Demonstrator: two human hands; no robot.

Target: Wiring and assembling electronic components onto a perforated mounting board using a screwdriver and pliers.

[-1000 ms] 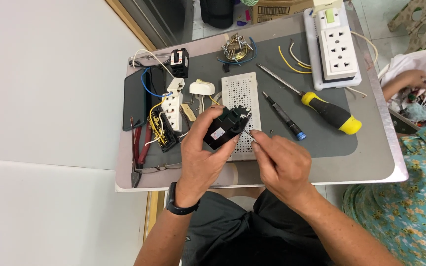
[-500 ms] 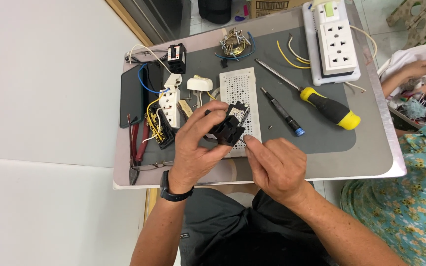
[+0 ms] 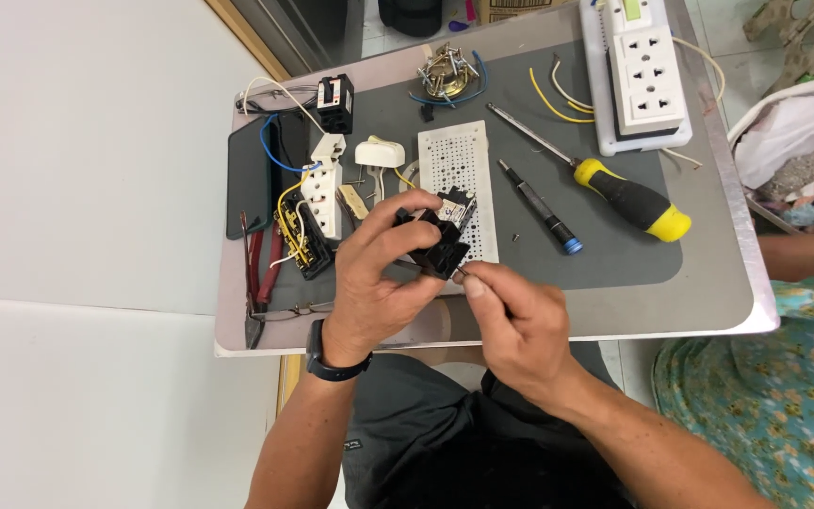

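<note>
Your left hand [image 3: 379, 283] grips a small black electrical part [image 3: 437, 243] with its fingers curled round it, held just above the near edge of the table [image 3: 708, 292]. Your right hand [image 3: 520, 320] pinches something thin against the part's lower corner; what it is cannot be told. The table is a small pale slab with a dark grey mat [image 3: 605, 254] over most of it, set against a white wall on the left. On the mat lie a white perforated plate [image 3: 459, 179], a yellow-and-black screwdriver [image 3: 614, 188], a slimmer blue-tipped driver [image 3: 539, 207] and a white power strip [image 3: 647, 71] at the far right corner. Red pliers [image 3: 256, 273] lie by the left edge. Another person's patterned sleeve [image 3: 793, 377] shows at the right.
</note>
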